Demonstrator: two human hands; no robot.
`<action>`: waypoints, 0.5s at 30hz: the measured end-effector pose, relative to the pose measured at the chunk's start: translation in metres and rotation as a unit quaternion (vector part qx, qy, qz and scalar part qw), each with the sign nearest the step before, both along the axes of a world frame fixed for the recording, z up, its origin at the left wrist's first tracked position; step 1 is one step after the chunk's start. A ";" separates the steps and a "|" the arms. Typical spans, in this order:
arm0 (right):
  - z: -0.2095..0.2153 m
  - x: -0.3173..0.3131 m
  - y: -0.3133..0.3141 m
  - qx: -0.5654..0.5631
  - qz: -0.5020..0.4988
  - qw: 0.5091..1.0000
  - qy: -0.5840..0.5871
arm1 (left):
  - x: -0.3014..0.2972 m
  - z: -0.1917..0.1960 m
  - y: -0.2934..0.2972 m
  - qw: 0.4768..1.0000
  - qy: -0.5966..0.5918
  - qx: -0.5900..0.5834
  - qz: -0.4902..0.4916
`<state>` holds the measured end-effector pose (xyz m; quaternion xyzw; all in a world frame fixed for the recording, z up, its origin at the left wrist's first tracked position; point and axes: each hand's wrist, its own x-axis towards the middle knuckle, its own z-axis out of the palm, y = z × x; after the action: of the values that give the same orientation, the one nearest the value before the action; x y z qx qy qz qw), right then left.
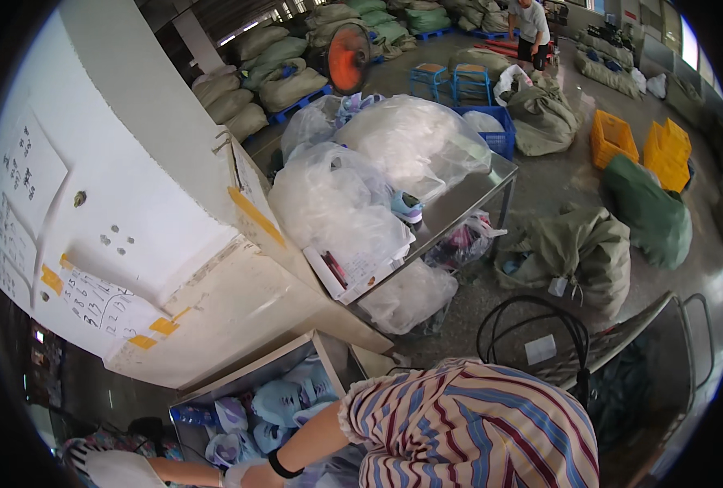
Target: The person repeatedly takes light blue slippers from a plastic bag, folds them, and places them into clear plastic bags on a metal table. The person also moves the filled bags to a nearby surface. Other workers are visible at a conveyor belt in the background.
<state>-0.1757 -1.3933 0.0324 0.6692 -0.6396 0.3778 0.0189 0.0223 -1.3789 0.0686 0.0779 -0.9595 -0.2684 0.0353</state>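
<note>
Out of a striped short sleeve, my right hand (260, 477) with a black wristband reaches left along the lower edge; its fingers are cut off, so what it holds is hidden. Another bare forearm (187, 472) comes in from the lower left out of white cloth. Its sleeve does not match mine, and I cannot tell whether it is my left arm; its hand is mostly hidden. Just beyond both hands is a metal-edged bin (252, 366) with several light-blue and lilac sneakers (278, 402) in it. A blue plastic bottle (192, 416) lies at its left side.
A white pillar (134, 179) with taped papers stands on the left. Beyond it, a metal table (479, 191) bears clear plastic bags (406, 138) and one sneaker (407, 207). Sacks (585, 252), yellow crates (614, 138) and a cart (695, 350) are at the right. A person (531, 28) stands far back.
</note>
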 end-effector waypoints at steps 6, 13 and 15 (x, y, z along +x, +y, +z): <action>-0.017 0.045 0.077 0.200 0.082 0.975 0.054 | 0.012 -0.009 -0.010 1.000 -0.016 0.002 0.019; -0.029 0.070 0.073 0.132 0.067 0.989 0.004 | 0.012 -0.015 -0.008 1.000 -0.022 0.002 0.012; -0.029 0.072 0.069 0.115 0.058 0.992 -0.008 | 0.012 -0.016 -0.008 1.000 -0.024 0.001 0.009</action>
<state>-0.1033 -1.3246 0.0036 0.7000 -0.6387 0.3079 -0.0856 0.0344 -1.3871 0.0522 0.0934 -0.9589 -0.2675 0.0144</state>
